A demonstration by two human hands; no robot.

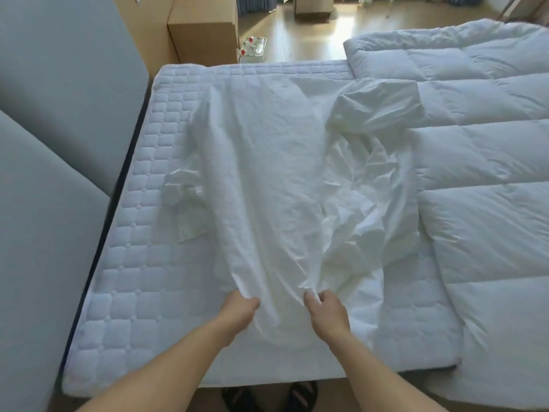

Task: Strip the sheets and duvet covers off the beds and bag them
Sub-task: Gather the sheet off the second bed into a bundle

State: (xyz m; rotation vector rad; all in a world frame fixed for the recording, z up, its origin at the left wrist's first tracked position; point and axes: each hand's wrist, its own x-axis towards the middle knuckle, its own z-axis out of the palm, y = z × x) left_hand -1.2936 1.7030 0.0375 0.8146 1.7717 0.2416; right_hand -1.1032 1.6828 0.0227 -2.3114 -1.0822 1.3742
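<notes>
A: Nearest first: left hand (241,304) and right hand (328,311), each grip closed, pinching the near edge of the white sheet (267,188). Set close together, with a slack fold sagging between.

B: Noted. Lying where?

A: Loose on top of the bare quilted mattress (130,281), stretching from the near edge toward the far one. Not tucked in anywhere visible. Smoother on the left half, rumpled on the right and touching the duvet (490,150).

B: Handling estimate?

A: Thin, limp and light, judging by the fine creases and the drape. No stiffness to count on. Likely to slide easily over the quilting, but to trail and billow if lifted from a single point.

B: Best place to take hold, then?

A: Probably right there along the near hem, then gathering hand over hand into a bundle. Worth watching the bunched corner (184,200) at the left and the puffed fold (377,105) farther off beside the duvet. Possible drag or snag at both.

B: Duvet itself?

A: Bulky, soft, channel-quilted, apparently already out of any cover. Heaped along the right side, spilling past the mattress edge. Not for bagging, by the look of it.

B: Bag anywhere?

A: None seen. Beyond the bed, only a cardboard box (202,37) and the wooden floor (297,40).
</notes>
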